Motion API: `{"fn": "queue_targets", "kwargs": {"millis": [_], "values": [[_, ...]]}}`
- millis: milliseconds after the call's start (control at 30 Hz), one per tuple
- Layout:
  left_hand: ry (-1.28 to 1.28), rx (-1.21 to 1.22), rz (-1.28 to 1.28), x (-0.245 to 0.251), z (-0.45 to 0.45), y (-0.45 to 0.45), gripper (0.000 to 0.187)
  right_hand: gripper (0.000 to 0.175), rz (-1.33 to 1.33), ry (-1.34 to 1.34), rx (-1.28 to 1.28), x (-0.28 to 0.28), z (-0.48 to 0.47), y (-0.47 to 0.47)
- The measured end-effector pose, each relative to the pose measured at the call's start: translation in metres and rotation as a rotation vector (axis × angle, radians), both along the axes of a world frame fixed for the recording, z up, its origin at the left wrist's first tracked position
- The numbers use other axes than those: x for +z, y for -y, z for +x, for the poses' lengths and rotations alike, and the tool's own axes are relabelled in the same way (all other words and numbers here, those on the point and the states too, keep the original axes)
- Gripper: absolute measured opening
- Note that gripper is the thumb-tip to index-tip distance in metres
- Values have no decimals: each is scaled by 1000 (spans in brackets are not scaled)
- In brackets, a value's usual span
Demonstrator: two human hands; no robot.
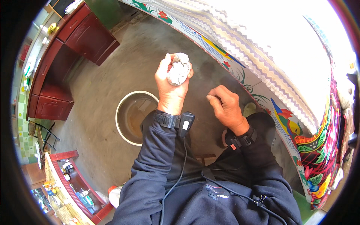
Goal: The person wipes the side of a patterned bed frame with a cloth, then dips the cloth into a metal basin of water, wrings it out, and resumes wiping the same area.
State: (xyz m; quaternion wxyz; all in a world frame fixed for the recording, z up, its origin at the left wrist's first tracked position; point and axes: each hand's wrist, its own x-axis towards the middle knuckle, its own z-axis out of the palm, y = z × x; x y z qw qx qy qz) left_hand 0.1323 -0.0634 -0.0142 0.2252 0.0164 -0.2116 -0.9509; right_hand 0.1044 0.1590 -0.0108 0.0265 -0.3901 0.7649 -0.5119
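My left hand (172, 84) is raised in front of me, palm up. Its fingers curl around a crumpled whitish bundle (180, 70) that could be paper or cloth. To its right, my right hand (226, 105) hangs apart from the bundle with the fingers curled in and the thumb against them. Nothing shows between those fingers. Below and left of my left hand, a round basin (117, 119) with a pale rim stands on the floor, partly covered by my sleeve. Some liquid seems to lie at its bottom.
A dark red wooden desk (88, 36) stands at the upper left. The bed (281, 42), with a lace-edged cover and painted side panel (225, 56), runs along the right. A red-framed table (63, 155) holding small items is at lower left. Cables (184, 161) hang from my wrist devices.
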Motion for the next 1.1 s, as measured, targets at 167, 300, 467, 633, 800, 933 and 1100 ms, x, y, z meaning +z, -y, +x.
{"fn": "queue_targets", "kwargs": {"millis": [167, 300, 467, 633, 800, 933, 1100], "values": [[103, 163, -140, -4, 5, 2, 31, 7, -6, 44, 73, 0, 1, 10], [538, 443, -400, -6, -1, -17, 6, 19, -169, 432, 157, 8, 13, 28], [461, 433, -458, -7, 9, -14, 16, 20, -157, 529, 61, 27, 13, 58], [507, 561, -543, 0, 50, 22, 22, 4, -151, 387, 0, 52, 8, 88], [425, 538, -162, 13, 78, 49, 23, 6, -286, 296, 125, 67, 21, 112], [347, 570, -106, 26, 86, 50, 16, 5, -382, 413, 144, 71, 24, 128], [507, 554, -219, 41, 98, 50, 11, 14, -342, 559, 82, 61, 14, 147]]}}
